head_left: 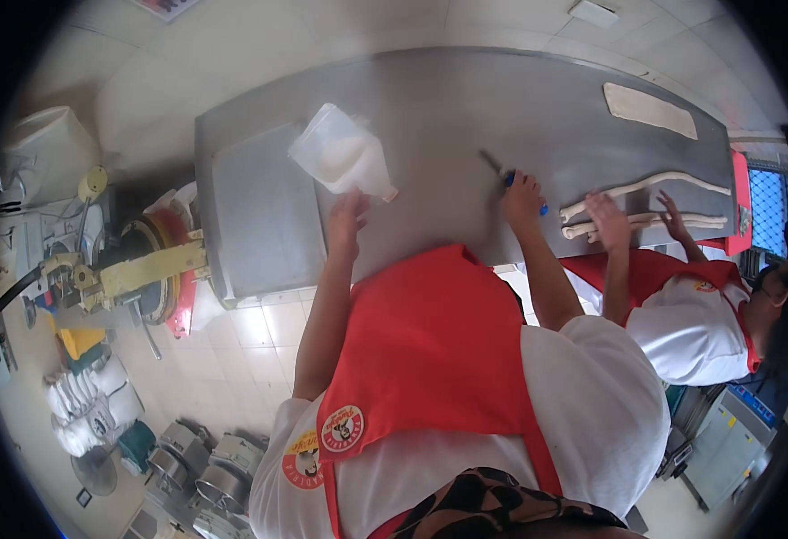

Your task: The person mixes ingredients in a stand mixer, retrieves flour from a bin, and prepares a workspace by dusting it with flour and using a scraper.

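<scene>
My left hand (349, 214) is closed at the neck end of a cut-open, see-through plastic jug (331, 148), which holds white powder that looks like flour. The jug is tipped over the grey metal table (430, 117), its capped neck pointing toward me. In my right hand (523, 199) is a knife (493, 163) with a blue handle; its narrow dark blade points away and to the left, slightly blurred. At my right, a co-worker's hands (608, 221) rest at long strips of dough (659, 220). A flat piece of dough (650, 110) lies at the far right.
The co-worker (695, 314), in a red apron, stands close on my right. A machine with a pale yellow arm (156, 269) is beside the table's left end. Metal machines (223, 481) stand on the floor at lower left, and a red crate (740, 207) is at the table's right end.
</scene>
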The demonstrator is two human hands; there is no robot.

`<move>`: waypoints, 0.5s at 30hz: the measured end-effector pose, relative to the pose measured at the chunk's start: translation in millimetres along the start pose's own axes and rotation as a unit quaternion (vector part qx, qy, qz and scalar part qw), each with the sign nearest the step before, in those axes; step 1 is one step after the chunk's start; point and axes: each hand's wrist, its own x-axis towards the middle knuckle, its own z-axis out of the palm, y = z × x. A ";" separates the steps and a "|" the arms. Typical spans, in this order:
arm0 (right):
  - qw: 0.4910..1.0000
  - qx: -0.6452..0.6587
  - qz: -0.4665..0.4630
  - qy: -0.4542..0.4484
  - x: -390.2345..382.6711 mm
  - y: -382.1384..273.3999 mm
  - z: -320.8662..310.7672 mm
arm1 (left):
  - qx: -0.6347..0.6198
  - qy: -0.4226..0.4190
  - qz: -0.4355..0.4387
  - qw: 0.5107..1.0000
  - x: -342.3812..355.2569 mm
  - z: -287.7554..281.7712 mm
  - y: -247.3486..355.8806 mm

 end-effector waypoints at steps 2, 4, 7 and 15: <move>0.999 0.017 -0.006 -0.033 -20.0 -1.2 -0.3 | -0.019 0.007 -0.004 1.000 -1.4 0.1 -4.7; 0.997 0.064 -0.029 -0.026 -41.3 -18.1 -1.5 | -0.047 0.017 0.006 0.999 1.1 -6.9 -14.4; 0.974 0.204 -0.076 0.059 -45.3 -27.2 4.0 | -0.067 -0.048 0.055 0.995 10.7 -17.1 -34.4; 0.766 0.373 -0.264 0.453 44.8 -83.1 -372.7 | -0.034 -0.055 0.015 0.998 30.0 -16.6 -7.2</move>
